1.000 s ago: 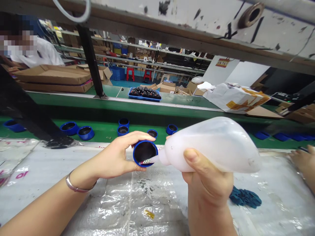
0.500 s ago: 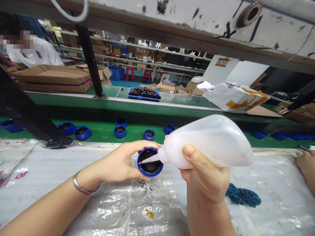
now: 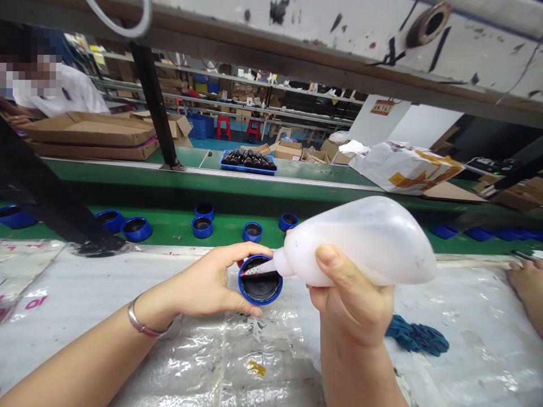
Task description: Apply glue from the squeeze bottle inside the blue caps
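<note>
Between the thumb and fingers of my left hand (image 3: pixel 220 280) is a round blue cup-like part (image 3: pixel 261 289) with a black inside, its open side tilted toward me. My right hand (image 3: pixel 356 299) grips a milky-white squeeze bottle (image 3: pixel 360 240), held on its side with the nozzle pointing left. The nozzle's reddish tip reaches inside the blue cup near its left inner wall. Whether liquid is coming out cannot be made out. A silver bangle (image 3: pixel 146 319) is on my left wrist.
Several similar blue cups (image 3: pixel 202 227) sit on the green conveyor belt (image 3: pixel 178 229) beyond the plastic-covered table (image 3: pixel 186 362). A crumpled teal cloth (image 3: pixel 418 335) lies right of my right wrist. Another person's hand (image 3: pixel 528 285) is at the right edge. A black post (image 3: pixel 85 215) stands at left.
The blue cups on the belt have shifted slightly left. In my left hand the cup has moved a little right, and the nozzle tip now sits higher against its inner wall.
</note>
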`<move>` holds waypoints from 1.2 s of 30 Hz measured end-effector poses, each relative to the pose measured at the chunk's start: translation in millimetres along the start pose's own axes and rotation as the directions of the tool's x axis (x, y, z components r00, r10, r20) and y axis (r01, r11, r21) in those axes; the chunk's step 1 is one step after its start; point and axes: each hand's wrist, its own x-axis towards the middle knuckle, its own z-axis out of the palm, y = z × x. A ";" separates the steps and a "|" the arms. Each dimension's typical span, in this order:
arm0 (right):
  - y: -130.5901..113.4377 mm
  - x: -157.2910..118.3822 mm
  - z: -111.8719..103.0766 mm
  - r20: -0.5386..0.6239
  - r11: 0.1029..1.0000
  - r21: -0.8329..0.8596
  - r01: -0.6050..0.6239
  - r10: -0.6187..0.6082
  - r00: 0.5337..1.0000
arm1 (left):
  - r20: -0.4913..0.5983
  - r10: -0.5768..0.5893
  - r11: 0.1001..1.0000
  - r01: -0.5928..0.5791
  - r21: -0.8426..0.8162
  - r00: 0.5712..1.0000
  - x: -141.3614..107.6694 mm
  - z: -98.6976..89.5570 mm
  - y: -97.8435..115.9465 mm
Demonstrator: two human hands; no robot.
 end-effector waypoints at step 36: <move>-10.6 16.9 -1.9 -0.302 0.996 -0.025 0.080 -0.084 0.950 | -0.048 -0.179 0.983 0.181 0.043 0.983 4.4 -2.4 4.3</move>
